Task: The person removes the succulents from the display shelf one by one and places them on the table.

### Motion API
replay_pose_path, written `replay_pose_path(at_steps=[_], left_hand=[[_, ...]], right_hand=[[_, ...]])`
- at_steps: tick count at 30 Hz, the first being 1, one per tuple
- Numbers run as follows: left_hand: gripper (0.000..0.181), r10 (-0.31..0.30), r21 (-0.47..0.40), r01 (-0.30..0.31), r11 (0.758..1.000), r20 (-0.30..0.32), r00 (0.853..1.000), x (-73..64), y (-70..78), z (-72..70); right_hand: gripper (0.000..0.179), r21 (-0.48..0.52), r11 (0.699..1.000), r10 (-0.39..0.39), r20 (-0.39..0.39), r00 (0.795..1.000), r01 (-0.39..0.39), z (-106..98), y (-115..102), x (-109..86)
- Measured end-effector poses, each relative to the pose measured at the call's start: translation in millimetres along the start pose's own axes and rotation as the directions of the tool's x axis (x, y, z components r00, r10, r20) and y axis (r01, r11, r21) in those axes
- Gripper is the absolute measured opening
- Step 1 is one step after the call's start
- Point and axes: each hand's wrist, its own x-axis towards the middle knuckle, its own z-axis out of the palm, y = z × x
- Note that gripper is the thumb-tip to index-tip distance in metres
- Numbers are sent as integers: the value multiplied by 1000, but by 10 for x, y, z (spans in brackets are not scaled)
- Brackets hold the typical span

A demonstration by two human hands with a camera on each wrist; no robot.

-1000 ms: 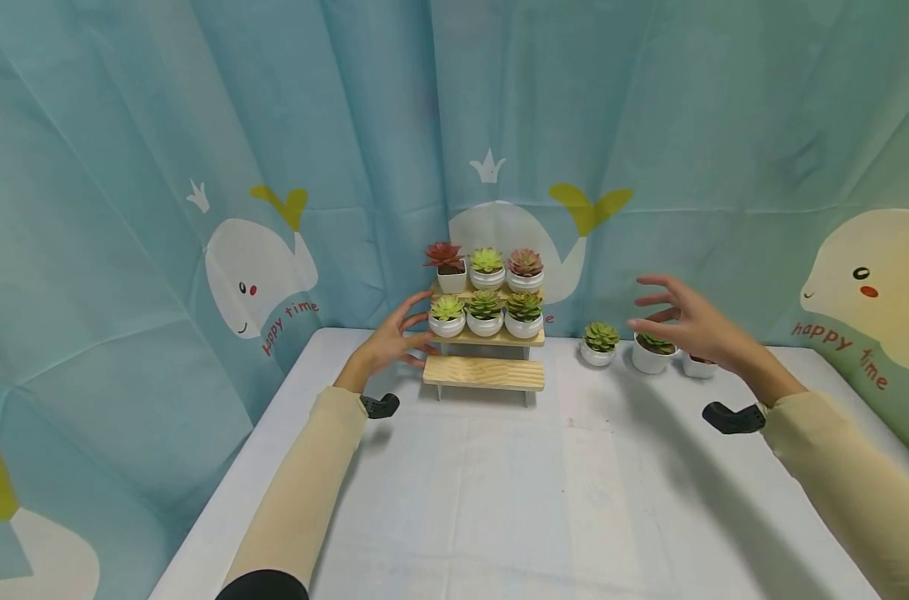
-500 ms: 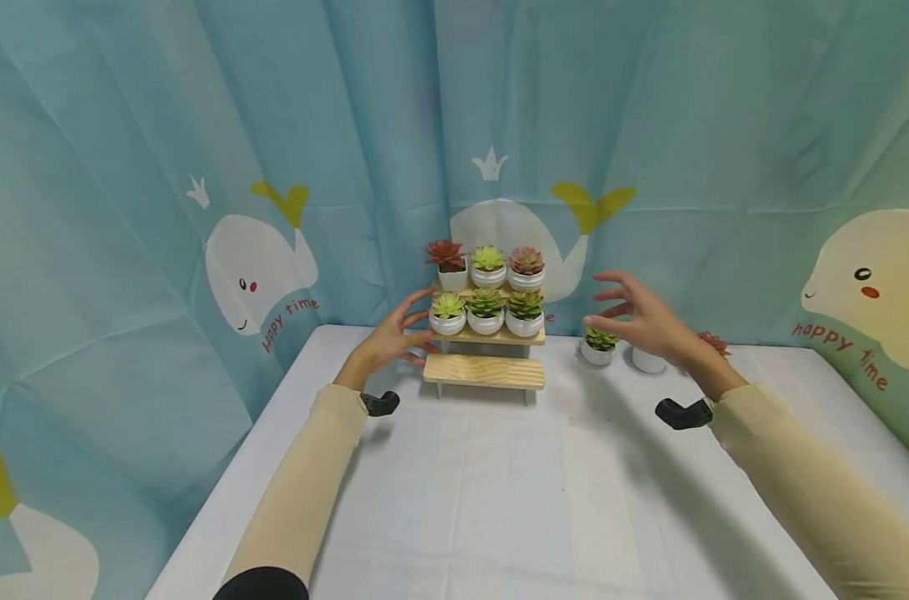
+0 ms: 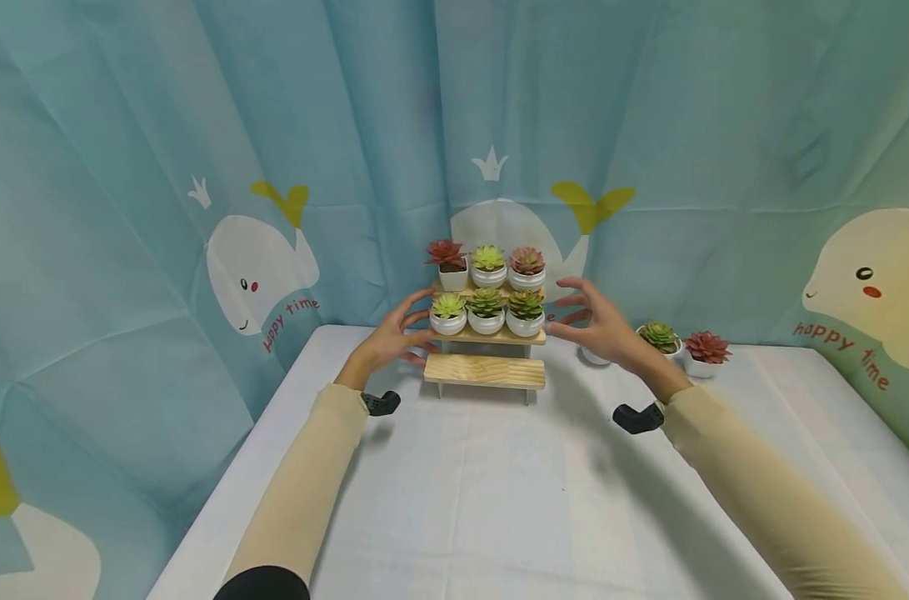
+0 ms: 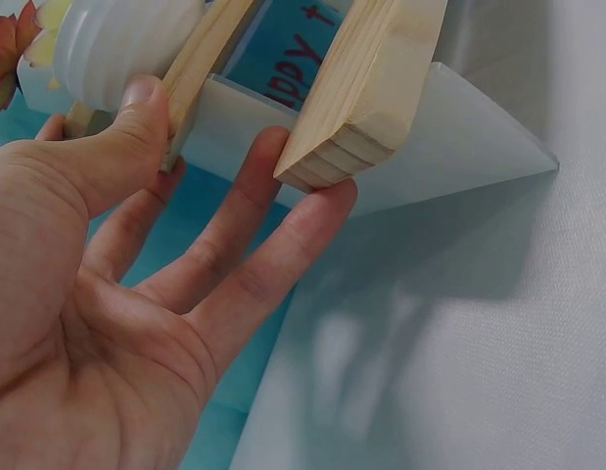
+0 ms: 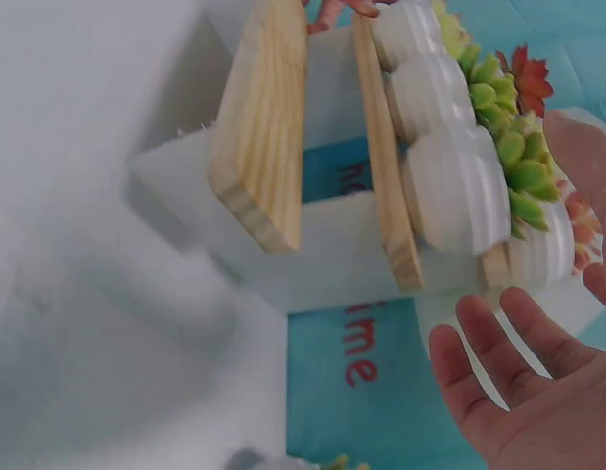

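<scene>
A three-step wooden stand [image 3: 485, 372] with pale side panels carries several small succulents in white pots [image 3: 486, 313] on its upper two steps. At its left end is my left hand [image 3: 388, 340]. In the left wrist view, the thumb [image 4: 144, 122] lies against the end of the middle step and two fingertips touch the end of the bottom step [image 4: 366, 108]. My right hand [image 3: 600, 327] is beside the stand's right end, fingers spread and holding nothing. The right wrist view shows its fingers [image 5: 498, 343] near the middle step's end, apart from it.
On the white table [image 3: 499, 492], right of the stand, are a green succulent [image 3: 660, 337], a red succulent [image 3: 705, 348] and a white pot [image 3: 595, 357] partly hidden by my right hand. A blue whale-print curtain [image 3: 349, 125] hangs behind.
My right hand has moved left, from above the loose pots to the right end of the stand. My left hand stays at the left end; the plants on the stand have not moved.
</scene>
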Motion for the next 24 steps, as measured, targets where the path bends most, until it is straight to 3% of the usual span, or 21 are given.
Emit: replay_pose_path(at_steps=[12,24], left_hand=[[79,-1,2,1,1000,1,1000,-2,15,7],[79,-12,5,12,1000,-2,1000,8,5,8]], right_hand=[[77,53,998,19,-38,999,-17,283,82,62],[71,65,996,64,-126,990,-57,449,129,107]])
